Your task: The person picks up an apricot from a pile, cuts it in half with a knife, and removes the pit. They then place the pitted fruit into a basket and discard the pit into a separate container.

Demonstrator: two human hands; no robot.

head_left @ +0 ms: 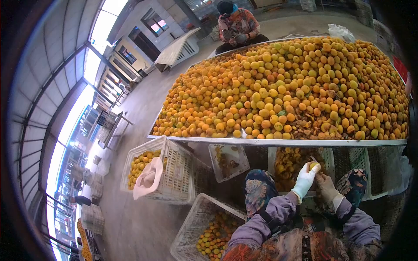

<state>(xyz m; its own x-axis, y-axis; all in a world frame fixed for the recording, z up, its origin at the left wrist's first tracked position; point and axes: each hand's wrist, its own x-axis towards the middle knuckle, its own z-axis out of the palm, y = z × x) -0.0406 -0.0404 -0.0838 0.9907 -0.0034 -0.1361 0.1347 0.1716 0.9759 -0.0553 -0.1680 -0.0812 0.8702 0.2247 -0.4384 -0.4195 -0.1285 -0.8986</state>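
Observation:
My left hand (305, 179), in a white glove, is closed around a yellow-orange fruit (313, 165) whose edge shows at the fingertips. My right hand (325, 186), in a dirtier beige glove, is closed close beside it, touching or nearly touching the fruit; anything else between its fingers is too small to make out. Both hands are above a white crate (272, 162) holding orange fruit pieces, between my knees. Just beyond them is the metal edge of a table (278, 142) heaped with orange and yellow fruit (270, 93).
Across the table a person (237, 26) in gloves sits with hands together. At left, a stacked white crate (174, 174) holds fruit and a pink hat (149, 178). Another crate (187, 222) of fruit stands lower left; a small white tub (212, 162) sits under the table edge.

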